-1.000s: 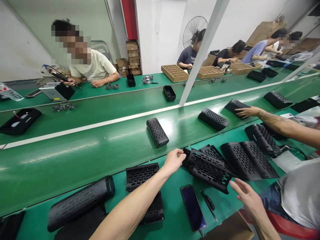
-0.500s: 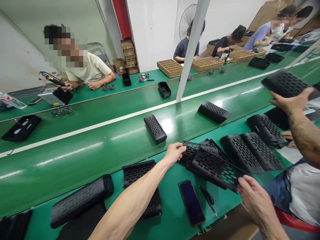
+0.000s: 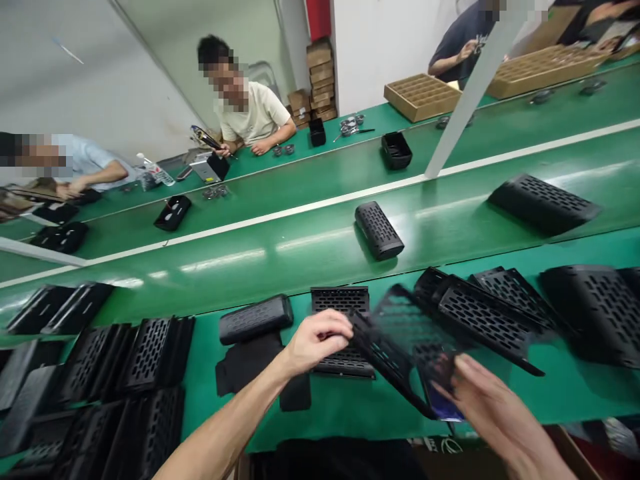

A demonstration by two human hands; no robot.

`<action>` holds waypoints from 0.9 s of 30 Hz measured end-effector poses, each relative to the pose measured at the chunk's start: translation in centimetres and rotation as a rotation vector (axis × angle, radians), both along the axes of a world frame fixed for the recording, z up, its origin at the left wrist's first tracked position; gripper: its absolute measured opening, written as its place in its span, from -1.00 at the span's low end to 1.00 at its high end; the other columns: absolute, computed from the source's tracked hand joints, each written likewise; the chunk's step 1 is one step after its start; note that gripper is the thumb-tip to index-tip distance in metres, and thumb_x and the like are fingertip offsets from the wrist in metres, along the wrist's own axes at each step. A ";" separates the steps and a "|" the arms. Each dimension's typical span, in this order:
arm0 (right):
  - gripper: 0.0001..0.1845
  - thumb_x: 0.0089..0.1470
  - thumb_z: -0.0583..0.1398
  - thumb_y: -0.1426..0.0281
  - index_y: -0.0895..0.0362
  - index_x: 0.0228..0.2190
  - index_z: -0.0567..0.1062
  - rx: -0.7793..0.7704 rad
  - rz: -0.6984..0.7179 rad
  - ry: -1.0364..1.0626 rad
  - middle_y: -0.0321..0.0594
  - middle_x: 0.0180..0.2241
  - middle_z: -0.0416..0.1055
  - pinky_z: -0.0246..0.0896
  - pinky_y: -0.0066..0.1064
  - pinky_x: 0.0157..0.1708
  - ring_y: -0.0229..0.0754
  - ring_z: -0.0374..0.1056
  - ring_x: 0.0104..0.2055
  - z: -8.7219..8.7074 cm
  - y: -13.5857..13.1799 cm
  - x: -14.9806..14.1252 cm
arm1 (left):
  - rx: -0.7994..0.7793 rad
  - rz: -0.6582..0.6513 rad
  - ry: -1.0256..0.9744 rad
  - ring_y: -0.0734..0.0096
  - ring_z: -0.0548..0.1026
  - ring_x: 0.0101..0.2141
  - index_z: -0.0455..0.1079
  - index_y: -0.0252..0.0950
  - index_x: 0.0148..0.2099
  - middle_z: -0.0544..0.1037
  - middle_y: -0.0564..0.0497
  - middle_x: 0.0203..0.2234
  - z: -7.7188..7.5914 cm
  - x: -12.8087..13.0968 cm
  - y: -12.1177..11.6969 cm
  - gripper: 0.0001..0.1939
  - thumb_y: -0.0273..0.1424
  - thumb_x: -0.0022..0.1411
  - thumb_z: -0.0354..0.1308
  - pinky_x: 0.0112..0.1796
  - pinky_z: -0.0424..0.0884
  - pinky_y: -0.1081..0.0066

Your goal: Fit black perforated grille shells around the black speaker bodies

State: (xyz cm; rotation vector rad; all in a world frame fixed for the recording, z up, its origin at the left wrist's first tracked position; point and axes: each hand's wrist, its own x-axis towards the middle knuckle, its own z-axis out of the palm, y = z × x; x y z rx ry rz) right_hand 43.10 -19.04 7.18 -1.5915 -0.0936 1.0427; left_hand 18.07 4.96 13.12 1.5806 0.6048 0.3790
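Okay, left hand (image 3: pixel 320 341) sits near the middle of the frame, thumb and fingers pinching the upper left end of a dark perforated panel (image 3: pixel 399 381), which slants down toward the lower right. Right hand (image 3: pixel 483 397), lower right of centre, is bent round the near end of a blurred panel (image 3: pixel 410 313); grip too smeared to tell. Both panels overlap in view, above the green bench (image 3: pixel 330 410) (a phone (image 3: pixel 445 405) peeks out under them, bluish screen up).

Just right, more perforated panels (image 3: pixel 487 317) lie in a loose pile; a bigger black housing (image 3: pixel 595 310) stands beside them at the right edge. Behind the left hand, another slotted panel (image 3: pixel 340 300); left of that, a dark rounded case (image 3: pixel 256 319) touching a flat black sheet (image 3: pixel 250 365). Lower left corner: rows of slotted shells (image 3: pixel 150 353).

Farther out, a green belt (image 3: pixel 225 280) crosses the frame, one black speaker body (image 3: pixel 380 230) upper centre, another (image 3: pixel 545 203) upper right. Top left of centre, a co-worker in a cream shirt (image 3: pixel 255 113) holds a tool; divided cardboard tray (image 3: pixel 423 97) upper right.
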 end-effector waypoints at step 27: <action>-0.51 -0.05 0.21 -0.17 -0.01 -0.38 0.49 -0.376 -0.306 -0.702 -0.07 -0.39 0.55 0.45 0.00 -0.28 0.25 0.53 -0.25 -0.4 -6.0 10.1 | 0.043 0.201 0.117 0.17 0.55 -0.20 0.51 -0.19 -0.19 0.60 -0.03 -0.25 -4.7 6.2 -1.9 -0.78 -0.16 0.26 0.24 -0.11 0.44 0.31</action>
